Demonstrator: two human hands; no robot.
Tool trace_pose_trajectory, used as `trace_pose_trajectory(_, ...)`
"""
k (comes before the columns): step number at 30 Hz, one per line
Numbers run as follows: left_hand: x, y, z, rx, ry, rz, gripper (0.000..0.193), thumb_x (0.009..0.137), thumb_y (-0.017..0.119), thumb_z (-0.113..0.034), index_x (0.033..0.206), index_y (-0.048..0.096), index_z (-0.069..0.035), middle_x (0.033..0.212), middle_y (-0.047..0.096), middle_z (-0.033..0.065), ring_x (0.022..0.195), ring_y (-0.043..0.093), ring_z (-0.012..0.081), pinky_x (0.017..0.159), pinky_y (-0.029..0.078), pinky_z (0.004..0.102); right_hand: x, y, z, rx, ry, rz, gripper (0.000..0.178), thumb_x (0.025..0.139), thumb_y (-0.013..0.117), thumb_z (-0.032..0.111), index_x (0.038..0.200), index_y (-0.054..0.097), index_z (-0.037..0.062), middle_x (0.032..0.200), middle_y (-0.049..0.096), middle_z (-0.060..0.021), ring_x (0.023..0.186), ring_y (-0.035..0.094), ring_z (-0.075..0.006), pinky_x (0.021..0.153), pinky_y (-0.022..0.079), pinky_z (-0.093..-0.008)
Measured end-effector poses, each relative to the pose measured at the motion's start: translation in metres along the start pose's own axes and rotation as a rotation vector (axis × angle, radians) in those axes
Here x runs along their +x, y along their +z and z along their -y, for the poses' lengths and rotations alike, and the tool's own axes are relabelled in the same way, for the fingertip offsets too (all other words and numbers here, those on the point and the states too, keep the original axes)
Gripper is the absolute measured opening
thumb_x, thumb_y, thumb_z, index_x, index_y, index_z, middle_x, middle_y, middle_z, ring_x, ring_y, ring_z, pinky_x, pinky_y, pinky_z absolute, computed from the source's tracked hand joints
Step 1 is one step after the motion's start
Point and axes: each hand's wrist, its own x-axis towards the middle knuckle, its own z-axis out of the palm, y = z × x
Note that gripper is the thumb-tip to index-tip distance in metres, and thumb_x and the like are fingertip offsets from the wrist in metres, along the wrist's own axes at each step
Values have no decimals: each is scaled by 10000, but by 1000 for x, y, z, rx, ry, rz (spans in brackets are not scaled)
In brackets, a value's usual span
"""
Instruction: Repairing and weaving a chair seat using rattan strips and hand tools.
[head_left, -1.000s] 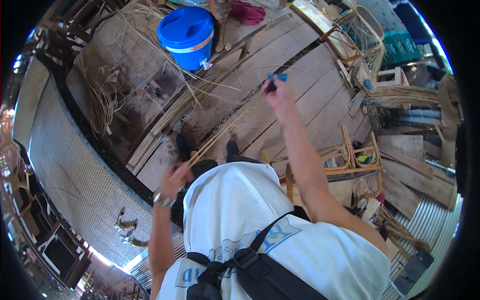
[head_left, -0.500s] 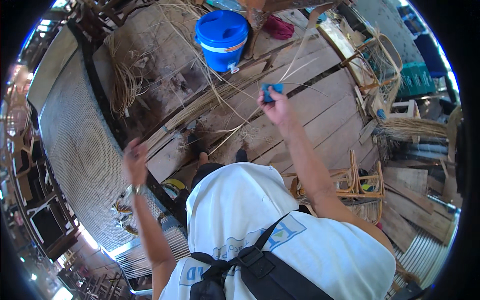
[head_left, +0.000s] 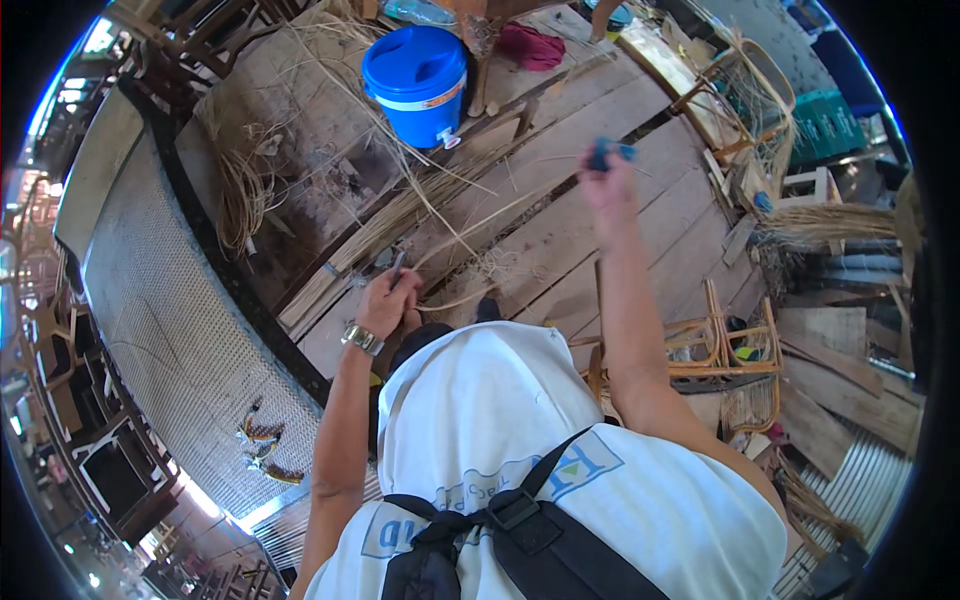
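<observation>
My left hand (head_left: 388,302), with a metal watch on its wrist, is low over the floor, fingers closed. A small grey object (head_left: 398,262) pokes up from them; its kind is unclear. Pale cane strips (head_left: 462,236) run from beside this hand up toward the right; whether the fingers grip one is hidden. Further right and farther off, my right hand (head_left: 610,195) is closed around a blue pad or folded cloth (head_left: 614,153), slightly blurred. A thin strip reaches close to that pad.
A blue water jug (head_left: 416,85) with a spigot stands ahead on the planks. Bundled cane (head_left: 395,215) lies along the floor. At the left is a large woven cane panel (head_left: 190,290) in a dark frame. To the right are a rattan frame (head_left: 720,350) and a green crate (head_left: 826,128).
My left hand has come rightward from over the woven panel to the cane strips near my feet. My right hand has moved right with the blue pad.
</observation>
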Motion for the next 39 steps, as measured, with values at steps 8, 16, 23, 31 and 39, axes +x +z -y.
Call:
trace_pose_trajectory(8, -29, -50, -18, -128, -119, -366, 158, 951, 613, -219, 951, 663, -68, 818, 666, -4, 609, 550, 57, 563, 415, 186, -48, 12, 55, -241, 211, 458, 436, 917, 616, 308, 1194, 537, -20, 1139, 624, -156, 1063, 581, -286, 961, 448, -429)
trace_pose_trajectory(16, 13, -15, -81, -238, 35, -262, 98, 874, 681, -68, 939, 609, -58, 781, 661, 7, 638, 570, 54, 532, 410, 185, -164, 56, -146, -736, 625, 789, 377, 881, 681, 212, 1200, 518, 95, 1090, 620, -92, 988, 609, -218, 847, 513, -350)
trace_pose_trajectory(23, -12, -101, -76, -544, 243, -774, 59, 853, 716, -75, 887, 668, -84, 807, 691, 39, 559, 473, 34, 463, 310, 198, -159, 25, -171, -1588, 21, 1332, 405, 794, 745, 133, 1125, 513, 109, 962, 613, -82, 869, 599, -224, 786, 489, -354)
trace_pose_trajectory(31, -205, -304, -28, -497, 371, -1306, 166, 836, 752, -160, 901, 681, -25, 879, 707, 81, 435, 319, -2, 377, 228, 169, -71, -51, -114, -1824, -48, 1205, 448, 741, 748, 156, 1118, 513, 96, 1013, 598, -132, 908, 609, -281, 796, 494, -388)
trace_pose_trajectory(39, -320, -352, 26, -436, 253, -1544, 425, 883, 712, -272, 1212, 520, -84, 1030, 679, 67, 448, 304, -10, 412, 228, 156, -75, 24, -232, -1454, 1028, 772, 430, 860, 716, 188, 1235, 514, 126, 920, 586, -34, 745, 554, -107, 615, 456, -267)
